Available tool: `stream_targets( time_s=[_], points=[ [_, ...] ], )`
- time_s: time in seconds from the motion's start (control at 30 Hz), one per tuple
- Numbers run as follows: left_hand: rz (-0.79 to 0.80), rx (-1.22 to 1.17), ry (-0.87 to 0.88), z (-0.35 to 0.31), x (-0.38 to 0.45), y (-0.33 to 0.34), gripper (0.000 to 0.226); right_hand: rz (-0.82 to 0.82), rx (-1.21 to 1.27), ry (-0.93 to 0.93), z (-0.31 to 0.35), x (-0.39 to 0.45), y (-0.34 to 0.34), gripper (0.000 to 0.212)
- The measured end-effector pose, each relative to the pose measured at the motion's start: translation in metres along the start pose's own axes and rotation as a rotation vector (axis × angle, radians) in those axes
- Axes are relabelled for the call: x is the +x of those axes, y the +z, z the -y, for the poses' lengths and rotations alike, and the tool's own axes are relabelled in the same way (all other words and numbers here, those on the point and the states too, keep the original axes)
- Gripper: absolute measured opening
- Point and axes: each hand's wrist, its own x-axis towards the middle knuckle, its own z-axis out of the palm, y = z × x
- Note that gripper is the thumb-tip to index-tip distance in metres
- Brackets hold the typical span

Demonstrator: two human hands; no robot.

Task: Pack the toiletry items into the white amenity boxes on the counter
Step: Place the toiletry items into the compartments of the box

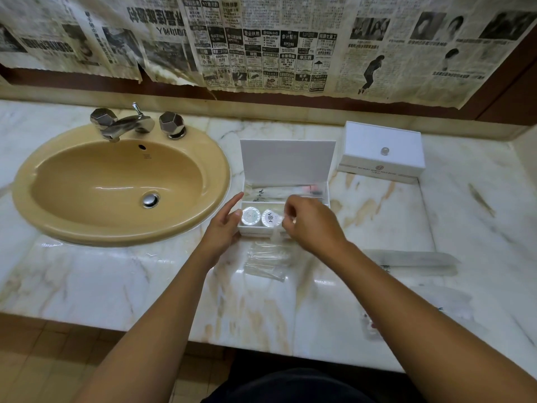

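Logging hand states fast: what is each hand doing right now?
Left hand: open, fingers straight, resting against the open box.
Right hand: pinches a clear plastic packet over that box.

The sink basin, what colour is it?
The sink basin is tan-yellow, seen in the head view.

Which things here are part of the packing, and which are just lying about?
Job: open amenity box; closed amenity box; two round soaps in its front compartment; clear sachets; long packet; right hand pinching a clear sachet; left hand steadying the box.
Lying about: sink; tap; newspaper.
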Motion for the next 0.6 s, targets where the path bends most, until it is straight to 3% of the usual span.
stream_targets(
  time_s=[0.2,0.6],
  points=[
    [0.006,-0.002,-0.007,-0.001,0.0,0.0,0.041,-0.043,-0.102,0.096,-0.025,0.014,-0.011,0.007],
    [0.003,-0.001,-0.012,-0.002,0.0,0.001,0.039,0.117,-0.217,0.198,-0.034,0.021,0.007,0.023]
  ],
)
